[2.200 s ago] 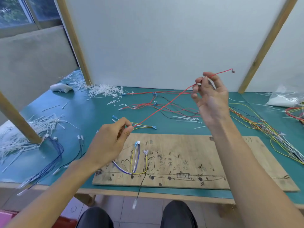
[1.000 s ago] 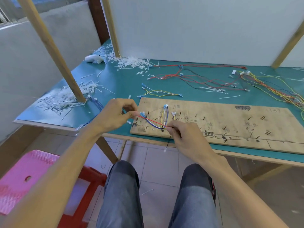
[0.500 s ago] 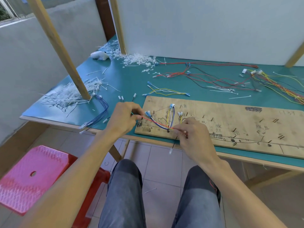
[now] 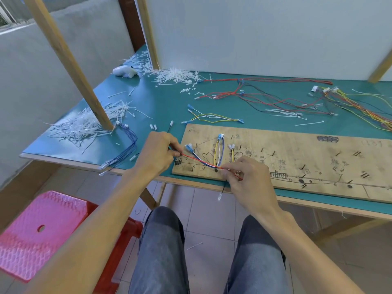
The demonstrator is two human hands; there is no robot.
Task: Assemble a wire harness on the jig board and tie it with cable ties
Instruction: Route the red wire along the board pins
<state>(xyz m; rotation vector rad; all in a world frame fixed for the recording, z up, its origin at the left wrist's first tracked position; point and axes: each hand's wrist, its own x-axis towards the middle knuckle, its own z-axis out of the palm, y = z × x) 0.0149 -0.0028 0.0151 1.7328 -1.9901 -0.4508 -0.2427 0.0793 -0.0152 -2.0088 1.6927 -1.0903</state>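
Observation:
A wooden jig board (image 4: 297,158) lies on the green table, marked with drawn lines and small pegs. Blue, yellow and white wires (image 4: 218,151) with connectors are routed at its left end. A thin red wire (image 4: 199,161) stretches low across that corner. My left hand (image 4: 161,153) pinches its left end just off the board's left edge. My right hand (image 4: 248,177) pinches the wire near the board's front edge, and a short red stub shows at the fingers. A black wire (image 4: 222,189) hangs down over the table's front edge.
Loose red and black wires (image 4: 265,96) and a yellow-orange bundle (image 4: 360,107) lie behind the board. White cable ties (image 4: 84,124) are heaped around a slanted wooden post (image 4: 70,62). A blue wire bundle (image 4: 125,149) lies at the table's left front. A pink stool (image 4: 42,230) stands below.
The red wire came down from the air onto the board's left end. Both hands dropped with it and now hold it taut over the routed wires. The view tilted down and left.

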